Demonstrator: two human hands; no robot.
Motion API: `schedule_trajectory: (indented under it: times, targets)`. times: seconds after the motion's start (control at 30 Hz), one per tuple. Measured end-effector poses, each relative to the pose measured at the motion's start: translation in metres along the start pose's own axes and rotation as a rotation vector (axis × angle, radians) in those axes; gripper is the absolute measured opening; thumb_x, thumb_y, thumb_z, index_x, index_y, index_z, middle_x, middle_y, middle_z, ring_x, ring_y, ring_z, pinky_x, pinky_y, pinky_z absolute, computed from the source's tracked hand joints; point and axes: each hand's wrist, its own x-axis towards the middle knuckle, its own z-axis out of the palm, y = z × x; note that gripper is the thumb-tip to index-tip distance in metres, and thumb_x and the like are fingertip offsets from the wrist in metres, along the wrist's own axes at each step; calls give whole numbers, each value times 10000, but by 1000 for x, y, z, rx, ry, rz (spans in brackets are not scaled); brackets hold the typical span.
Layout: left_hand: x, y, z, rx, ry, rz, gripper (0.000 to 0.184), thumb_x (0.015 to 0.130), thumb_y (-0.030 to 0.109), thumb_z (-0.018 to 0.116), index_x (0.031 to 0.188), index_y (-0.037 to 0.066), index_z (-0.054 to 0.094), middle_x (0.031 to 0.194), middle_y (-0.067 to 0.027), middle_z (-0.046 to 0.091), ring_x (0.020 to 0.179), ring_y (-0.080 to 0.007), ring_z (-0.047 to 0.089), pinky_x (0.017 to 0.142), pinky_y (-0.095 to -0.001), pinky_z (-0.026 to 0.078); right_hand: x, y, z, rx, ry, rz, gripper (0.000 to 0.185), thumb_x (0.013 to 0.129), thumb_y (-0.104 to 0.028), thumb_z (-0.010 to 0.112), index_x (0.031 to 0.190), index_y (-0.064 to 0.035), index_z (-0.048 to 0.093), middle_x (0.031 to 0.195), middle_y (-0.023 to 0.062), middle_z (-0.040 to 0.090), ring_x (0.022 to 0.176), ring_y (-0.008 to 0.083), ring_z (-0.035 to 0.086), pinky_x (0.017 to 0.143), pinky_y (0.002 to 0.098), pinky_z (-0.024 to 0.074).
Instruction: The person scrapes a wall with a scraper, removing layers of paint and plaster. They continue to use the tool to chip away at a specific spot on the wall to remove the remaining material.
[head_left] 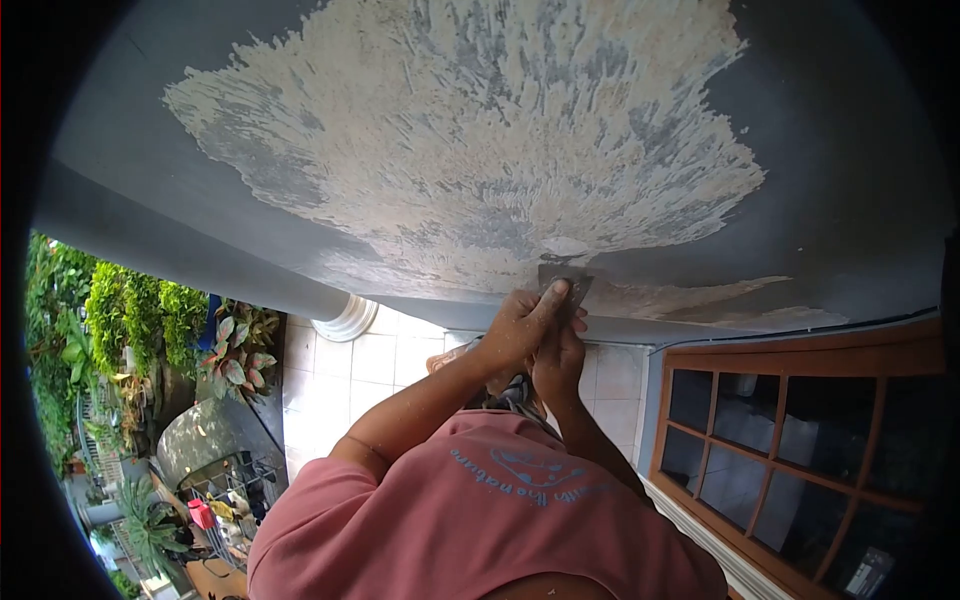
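A flat scraper (570,279) presses its blade against the grey wall, at the lower edge of a large pale patch (480,130) of bare, streaked plaster. My left hand (522,325) is closed on it, with the thumb lying along the blade. Just below and to the right, my right hand (558,362) is wrapped round the scraper's lower part, its handle mostly hidden by the fingers. Paint around the patch has a ragged edge, and a thinner pale strip (700,295) runs off to the right.
A wood-framed window (780,440) stands at the right. White floor tiles (360,365) lie below, with a round column base (346,318) on the left. Green plants (120,310) and a wire basket (235,500) of assorted items occupy the left side.
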Motion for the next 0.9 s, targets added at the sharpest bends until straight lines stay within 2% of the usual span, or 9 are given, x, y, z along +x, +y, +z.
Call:
schedule_trajectory:
  times: [0.17,0.27,0.4,0.5,0.6,0.63,0.8,0.83,0.9]
  targets:
    - [10,6,2,96,-70,53,613,957,500,452,873,-58,690,728,-92,680,637,-127,615,578,-243,501,15,-22,-5,-69,-70,-119,210,987,-154,454,909,3,569,654,-28,525,564,29,505,480,197,375]
    - [6,-4,2,55,-68,29,607,962,501,436,896,-44,695,746,-89,686,648,-129,619,591,-245,502,5,-3,-7,28,5,2,214,987,-159,454,893,-2,566,652,-28,523,565,32,508,480,198,373]
    - [4,10,2,132,-85,-20,594,973,483,420,897,-38,696,774,-92,690,666,-127,621,609,-250,505,5,6,-11,-58,-7,-48,214,986,-157,455,892,2,563,648,-27,521,559,36,503,477,205,371]
    - [14,2,1,142,-112,101,604,982,471,404,887,-52,691,776,-99,690,679,-123,620,631,-255,509,17,6,-15,-33,-49,-85,220,986,-156,453,885,6,562,644,-23,520,556,41,500,474,213,366]
    - [8,10,-2,154,-159,-23,592,986,453,410,886,-61,686,770,-99,690,694,-122,620,652,-257,510,11,4,-14,-76,-19,-107,241,986,-154,444,848,4,560,639,-18,519,550,48,496,469,220,357]
    - [8,9,0,150,-158,6,580,987,444,414,889,-58,687,772,-98,690,694,-121,620,649,-257,510,7,-5,-5,-102,35,-104,249,986,-152,441,831,3,558,637,-15,518,550,51,497,468,222,355]
    - [11,34,5,210,-189,79,525,992,400,433,885,-45,691,787,-96,692,696,-117,618,649,-260,509,22,-1,-12,-353,-25,-453,251,1011,-227,417,1085,-8,513,706,-28,509,558,29,480,457,187,354]
    - [12,34,5,188,-201,89,522,994,396,431,883,-42,692,784,-94,691,695,-114,615,647,-260,507,27,-8,-11,-381,-41,-510,255,1011,-224,416,1095,-2,510,703,-26,507,553,30,477,457,187,354]
    - [13,27,3,145,-221,107,516,997,388,427,878,-36,696,779,-89,689,694,-109,610,645,-258,503,29,-12,-7,-339,-5,-436,209,990,-176,421,1004,7,521,679,-3,516,544,62,493,463,215,364]
